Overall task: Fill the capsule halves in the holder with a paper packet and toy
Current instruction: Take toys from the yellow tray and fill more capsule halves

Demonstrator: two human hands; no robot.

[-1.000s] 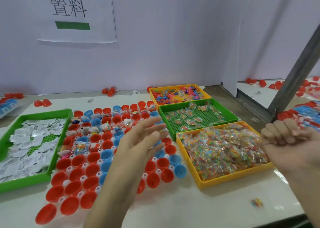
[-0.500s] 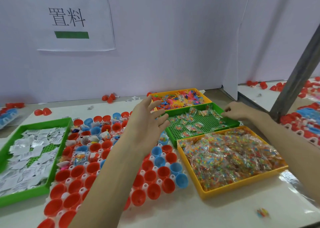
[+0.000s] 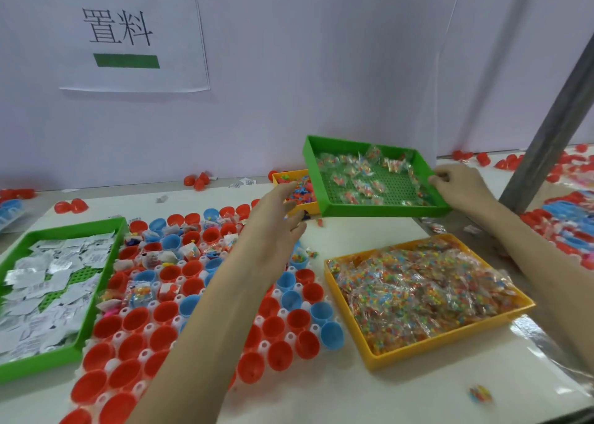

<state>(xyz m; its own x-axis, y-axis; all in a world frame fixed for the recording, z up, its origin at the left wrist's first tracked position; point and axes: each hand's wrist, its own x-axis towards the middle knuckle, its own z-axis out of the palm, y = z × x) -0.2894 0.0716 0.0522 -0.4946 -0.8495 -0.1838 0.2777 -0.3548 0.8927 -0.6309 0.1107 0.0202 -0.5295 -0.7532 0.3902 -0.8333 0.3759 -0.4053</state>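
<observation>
Green tray (image 3: 385, 211) smooth plastic; capsule halves (image 3: 131, 346) glossy plastic; toy bags (image 3: 418, 290) clear crinkly film; paper pkts (image 3: 58, 266); tabletop (image 3: 369, 394) shiny.

The left forearm (image 3: 225, 311) hides part of the white plastic capsule holder (image 3: 291, 336) from me. The raised green plastic tray (image 3: 385, 210) covers most of the small yellow plastic tray (image 3: 283, 176), and I can't identify the blurred many-coloured speck (image 3: 480, 394) at near right.
</observation>
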